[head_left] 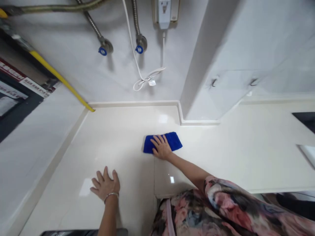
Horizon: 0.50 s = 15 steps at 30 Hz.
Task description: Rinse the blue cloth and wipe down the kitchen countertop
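Note:
A folded blue cloth (175, 141) lies flat on the glossy cream countertop (128, 131), near the back wall. My right hand (162, 148) rests palm down on its left half, fingers stretched out over the fabric. To the left and closer to me, my left hand (106, 185) leans on the bare counter with its fingers spread and nothing under it but the surface. A thin bracelet (111, 196) circles that wrist.
A low raised edge (133, 104) runs along the wall, stepping around a white pillar (199, 95). A yellow pipe (59, 76) reaches the counter at the back left corner. A looped white cable (142, 82) hangs below the plug (164, 14). Dark objects sit at the right edge.

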{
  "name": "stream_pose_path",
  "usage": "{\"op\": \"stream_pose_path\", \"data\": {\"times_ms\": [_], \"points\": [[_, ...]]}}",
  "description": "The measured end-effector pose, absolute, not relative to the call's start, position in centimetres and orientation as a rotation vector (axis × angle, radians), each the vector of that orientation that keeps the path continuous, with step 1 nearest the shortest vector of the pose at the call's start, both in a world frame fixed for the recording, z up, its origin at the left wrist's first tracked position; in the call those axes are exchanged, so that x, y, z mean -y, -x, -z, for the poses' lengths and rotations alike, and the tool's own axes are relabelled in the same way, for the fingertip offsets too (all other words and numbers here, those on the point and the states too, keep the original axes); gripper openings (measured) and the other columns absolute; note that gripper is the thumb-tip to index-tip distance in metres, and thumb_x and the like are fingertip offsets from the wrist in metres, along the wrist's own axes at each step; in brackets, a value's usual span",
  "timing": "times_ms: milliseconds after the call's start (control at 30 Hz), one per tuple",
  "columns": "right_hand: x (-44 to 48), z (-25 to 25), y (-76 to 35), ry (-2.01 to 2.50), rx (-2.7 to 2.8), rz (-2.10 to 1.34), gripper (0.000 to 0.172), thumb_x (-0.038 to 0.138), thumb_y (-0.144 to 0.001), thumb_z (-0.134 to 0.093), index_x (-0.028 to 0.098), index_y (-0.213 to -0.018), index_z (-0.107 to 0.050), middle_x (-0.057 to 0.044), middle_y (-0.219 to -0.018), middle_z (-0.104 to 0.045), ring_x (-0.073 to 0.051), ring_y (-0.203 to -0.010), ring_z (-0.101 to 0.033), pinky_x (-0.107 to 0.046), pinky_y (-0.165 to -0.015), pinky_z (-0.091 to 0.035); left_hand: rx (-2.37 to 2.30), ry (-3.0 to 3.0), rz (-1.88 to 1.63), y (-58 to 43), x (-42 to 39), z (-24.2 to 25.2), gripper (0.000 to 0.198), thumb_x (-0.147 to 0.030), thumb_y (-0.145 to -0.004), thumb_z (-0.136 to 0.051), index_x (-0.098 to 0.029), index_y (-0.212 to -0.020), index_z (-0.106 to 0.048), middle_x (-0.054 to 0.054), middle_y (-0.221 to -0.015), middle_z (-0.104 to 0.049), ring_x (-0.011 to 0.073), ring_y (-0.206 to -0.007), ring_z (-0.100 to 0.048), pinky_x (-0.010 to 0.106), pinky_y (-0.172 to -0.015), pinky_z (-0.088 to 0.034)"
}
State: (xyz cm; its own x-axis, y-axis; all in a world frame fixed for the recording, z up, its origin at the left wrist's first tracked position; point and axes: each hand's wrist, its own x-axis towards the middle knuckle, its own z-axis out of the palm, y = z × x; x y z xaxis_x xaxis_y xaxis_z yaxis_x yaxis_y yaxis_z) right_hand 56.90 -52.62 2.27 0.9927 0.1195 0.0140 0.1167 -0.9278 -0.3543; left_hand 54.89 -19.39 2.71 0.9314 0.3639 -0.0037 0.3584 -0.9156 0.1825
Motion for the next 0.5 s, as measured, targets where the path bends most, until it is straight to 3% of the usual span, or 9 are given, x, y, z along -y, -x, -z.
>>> {"op": "stream_pose_path", "data": {"times_ms": [233, 500], "points": [[57.6, -1.8, -46.2, 2.705, 0.348, -0.048, 0.064, 0.049, -0.098, -0.047, 0.030, -0.158, -0.037, -0.002, -0.168, -0.030, -0.029, -0.157, -0.017, -0.056, -0.130, -0.007, -0.483, -2.904, -0.072, -55.0, 19.1, -2.7, 0.073, -0.061, -0.099, -0.020, -0.020, -0.156, -0.043, 0.013, -0.168, -0.028, 0.0419, -0.154, -0.019, 0.067, -0.122, -0.013], [75.6, -0.6, -36.9, 2.910, -0.573, 0.044, 0.061, 0.043, -0.099, -0.038, 0.029, -0.159, -0.037, -0.001, -0.168, -0.030, -0.027, -0.157, -0.021, -0.052, -0.130, -0.008, -0.423, -2.945, -0.117, -55.2, 19.2, -2.1, 0.077, -0.062, -0.097, -0.017, -0.020, -0.157, -0.041, 0.015, -0.168, -0.029, 0.0453, -0.152, -0.022, 0.070, -0.120, -0.016]]}}
